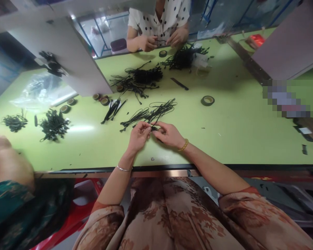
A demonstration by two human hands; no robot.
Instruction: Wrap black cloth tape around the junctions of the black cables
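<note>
Close together over the green table (240,139), my left hand (140,135) and my right hand (170,134) pinch a thin black cable (153,128) between their fingertips. Its ends are too small to make out. Just beyond my fingers lies a loose bundle of black cables (161,110), spread from left to right. A roll of black tape (207,100) rests flat to the right of that bundle. Further left is a smaller bunch of short black strips (112,111).
Across the table a person in a dotted shirt (159,31) handles a black strand near dark cable piles (182,57). At the left edge is another person's arm (11,159), near a cable heap (54,125). A grey upright panel (75,55) stands at left.
</note>
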